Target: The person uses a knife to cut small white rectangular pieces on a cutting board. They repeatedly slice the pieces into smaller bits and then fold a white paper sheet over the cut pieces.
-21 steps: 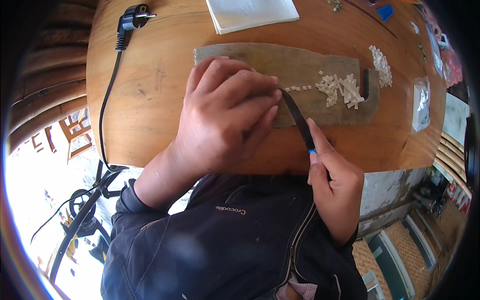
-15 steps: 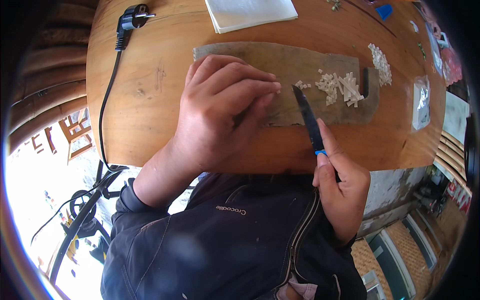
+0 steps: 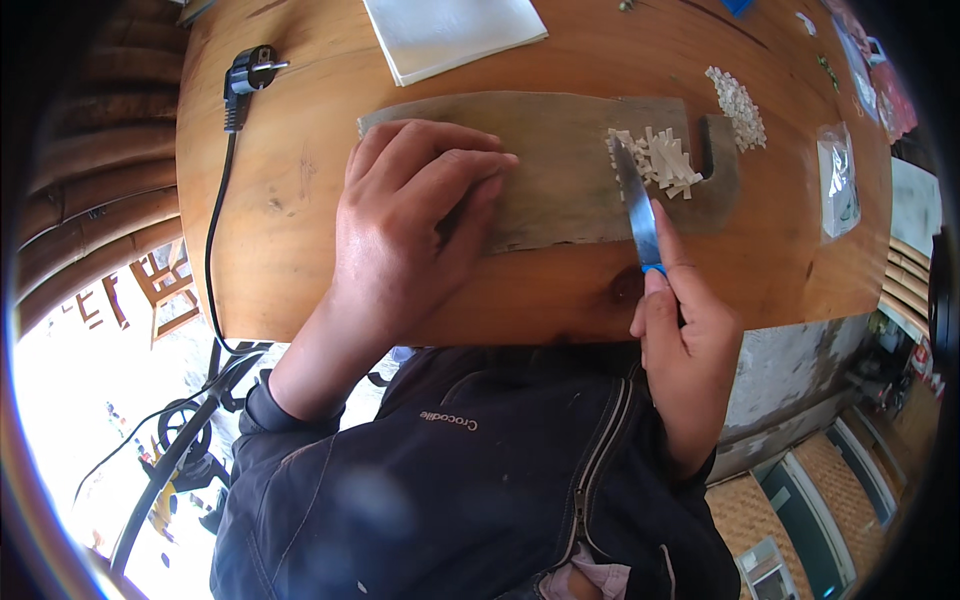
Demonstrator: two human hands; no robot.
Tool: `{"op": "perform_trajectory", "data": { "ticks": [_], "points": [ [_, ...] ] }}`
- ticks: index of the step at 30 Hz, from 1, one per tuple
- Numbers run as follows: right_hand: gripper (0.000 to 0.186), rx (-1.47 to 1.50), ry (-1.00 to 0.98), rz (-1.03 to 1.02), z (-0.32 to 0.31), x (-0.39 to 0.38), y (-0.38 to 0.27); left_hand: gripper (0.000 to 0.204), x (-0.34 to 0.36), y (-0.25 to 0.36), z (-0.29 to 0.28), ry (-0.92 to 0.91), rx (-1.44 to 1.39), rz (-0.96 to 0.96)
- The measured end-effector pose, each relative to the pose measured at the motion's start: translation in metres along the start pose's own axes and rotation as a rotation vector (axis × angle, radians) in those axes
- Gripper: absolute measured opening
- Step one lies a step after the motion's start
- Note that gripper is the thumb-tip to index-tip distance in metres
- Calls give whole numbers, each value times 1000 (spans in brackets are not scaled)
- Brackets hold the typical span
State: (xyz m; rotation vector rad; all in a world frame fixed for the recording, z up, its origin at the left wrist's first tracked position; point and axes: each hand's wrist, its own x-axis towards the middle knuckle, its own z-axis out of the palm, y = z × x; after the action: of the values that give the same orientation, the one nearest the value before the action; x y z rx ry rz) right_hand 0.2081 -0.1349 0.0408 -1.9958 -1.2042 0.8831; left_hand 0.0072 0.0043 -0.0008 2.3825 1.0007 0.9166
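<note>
My right hand (image 3: 685, 325) grips a knife (image 3: 638, 215) with a blue handle. Its blade points away from me and rests along the left side of a pile of small white strips and cut bits (image 3: 665, 160). The pile lies on the right part of a worn wooden cutting board (image 3: 560, 200), beside the board's notch. Over the board's left end, my left hand (image 3: 410, 210) is closed, thumb and fingers pressed together. Whatever the fingertips may hold is hidden.
A heap of tiny white pieces (image 3: 738, 110) lies on the wooden table (image 3: 280, 200) past the board's right end. White sheets (image 3: 455, 35) lie at the back, a black plug with cable (image 3: 250, 75) at the left, a clear plastic bag (image 3: 838, 185) at the right.
The knife has moved right and away from me, up against the pile, and the loose bits left of the pile are now beside it. My left hand has shifted slightly left.
</note>
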Motion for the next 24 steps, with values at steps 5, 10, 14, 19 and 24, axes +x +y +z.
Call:
{"op": "perform_trajectory", "data": {
  "ticks": [5,10,14,19,24],
  "points": [
    [46,137,33,103,-19,-5,1,24,14,18,-2,-114,4,-20],
    [47,283,129,135,-31,-3,12,24,42,33,13,-155,-7,91],
    [46,352,141,123,-42,-3,20,22,67,39,29,-167,50,173],
    [46,313,126,77,-48,-5,34,16,80,32,49,-198,116,215],
    [44,336,122,123,-54,-8,36,11,86,30,51,-217,111,221]
  ]
}}
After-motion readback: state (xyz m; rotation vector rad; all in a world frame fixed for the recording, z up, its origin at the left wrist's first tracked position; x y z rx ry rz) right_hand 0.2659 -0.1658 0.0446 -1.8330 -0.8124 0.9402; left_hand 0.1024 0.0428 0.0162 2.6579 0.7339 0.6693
